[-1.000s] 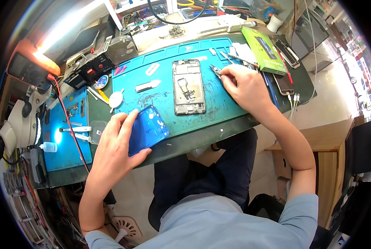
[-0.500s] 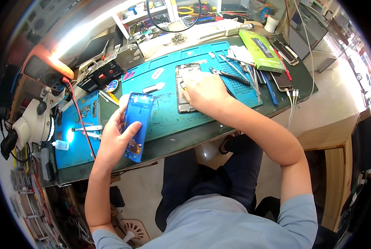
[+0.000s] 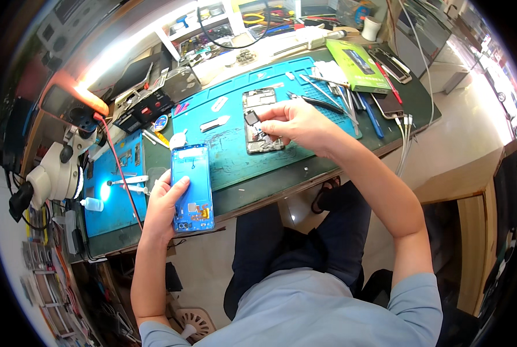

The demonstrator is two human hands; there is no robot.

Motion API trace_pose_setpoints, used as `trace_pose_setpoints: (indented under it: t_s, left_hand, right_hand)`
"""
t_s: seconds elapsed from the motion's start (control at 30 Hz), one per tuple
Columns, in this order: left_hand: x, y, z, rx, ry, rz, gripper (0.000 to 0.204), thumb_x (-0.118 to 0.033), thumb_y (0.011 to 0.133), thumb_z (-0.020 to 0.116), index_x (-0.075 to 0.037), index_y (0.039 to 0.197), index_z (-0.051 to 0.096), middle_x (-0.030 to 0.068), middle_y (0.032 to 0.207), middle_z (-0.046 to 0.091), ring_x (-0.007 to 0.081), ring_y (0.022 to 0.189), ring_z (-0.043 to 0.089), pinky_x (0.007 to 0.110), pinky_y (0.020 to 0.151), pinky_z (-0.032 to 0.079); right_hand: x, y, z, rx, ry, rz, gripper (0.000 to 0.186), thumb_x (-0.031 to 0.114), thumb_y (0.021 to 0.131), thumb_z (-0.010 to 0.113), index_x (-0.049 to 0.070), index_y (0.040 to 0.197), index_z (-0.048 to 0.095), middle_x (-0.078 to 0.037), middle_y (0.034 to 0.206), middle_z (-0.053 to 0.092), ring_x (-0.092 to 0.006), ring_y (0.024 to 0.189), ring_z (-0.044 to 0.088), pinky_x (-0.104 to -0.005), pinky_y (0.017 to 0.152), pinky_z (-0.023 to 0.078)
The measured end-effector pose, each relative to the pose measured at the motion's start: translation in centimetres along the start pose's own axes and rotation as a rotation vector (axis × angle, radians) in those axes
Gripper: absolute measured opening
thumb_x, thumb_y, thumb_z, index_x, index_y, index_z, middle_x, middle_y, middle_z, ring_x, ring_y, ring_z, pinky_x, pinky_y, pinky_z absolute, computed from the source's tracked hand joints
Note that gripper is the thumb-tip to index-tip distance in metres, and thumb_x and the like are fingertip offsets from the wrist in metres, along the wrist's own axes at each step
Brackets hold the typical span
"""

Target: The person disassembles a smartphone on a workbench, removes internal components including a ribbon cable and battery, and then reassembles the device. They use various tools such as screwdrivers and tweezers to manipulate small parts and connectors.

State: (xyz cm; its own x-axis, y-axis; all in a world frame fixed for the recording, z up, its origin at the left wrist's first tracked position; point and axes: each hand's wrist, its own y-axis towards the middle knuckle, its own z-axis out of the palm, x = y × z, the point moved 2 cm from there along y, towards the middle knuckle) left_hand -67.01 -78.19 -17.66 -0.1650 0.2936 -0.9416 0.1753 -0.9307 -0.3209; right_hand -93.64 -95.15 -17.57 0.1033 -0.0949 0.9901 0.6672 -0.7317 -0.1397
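My left hand (image 3: 163,203) is wrapped round a blue phone housing (image 3: 196,173), thumb on its inner face. Gold flex pieces and camera openings show at the housing's lower end. My right hand (image 3: 296,124) pinches a small dark squarish part (image 3: 251,118) between thumb and fingers; its exact kind is too small to tell. Just under that part lies an opened phone frame (image 3: 259,98) on the teal work mat (image 3: 229,168), its middle partly hidden by my fingers. Black-handled pliers (image 3: 322,105) lie to the right of my right hand.
Tweezers, a blue pen-like tool (image 3: 372,118) and a green box (image 3: 359,66) crowd the right side. At left stand a microscope (image 3: 50,168), an orange multimeter (image 3: 73,104) with a red lead, and a small bottle (image 3: 92,204). The bench's front edge runs close below the mat.
My right hand has drawn back slightly from the phone frame, and the small dark part now shows in its fingers. The blue housing has moved a little lower and turned more face-up.
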Motion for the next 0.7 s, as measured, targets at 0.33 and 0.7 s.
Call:
trace_pose_setpoints:
  t_s: [0.33, 0.7]
  left_hand:
    - [2.0, 1.2, 0.2, -0.041, 0.01, 0.125, 0.043, -0.011, 0.101, 0.06, 0.006, 0.139, 0.047, 0.0114, 0.12, 0.067, 0.0124, 0.102, 0.068, 0.028, 0.088, 0.057]
    - [3.3, 1.1, -0.6, -0.071, 0.038, 0.224, 0.048, -0.011, 0.102, 0.059, 0.006, 0.144, 0.044, 0.012, 0.124, 0.066, 0.0129, 0.105, 0.066, 0.029, 0.092, 0.054]
  right_hand:
    - [-0.9, -4.5, -2.5, -0.078, 0.117, 0.085, 0.036, 0.015, 0.094, 0.073, -0.006, 0.121, 0.064, -0.008, 0.1, 0.072, -0.0121, 0.083, 0.069, -0.0244, 0.065, 0.055]
    - [-7.6, -13.3, -2.1, 0.524, -0.022, 0.323, 0.037, 0.02, 0.088, 0.062, 0.0, 0.118, 0.066, -0.005, 0.088, 0.07, -0.0106, 0.066, 0.066, -0.0251, 0.056, 0.048]
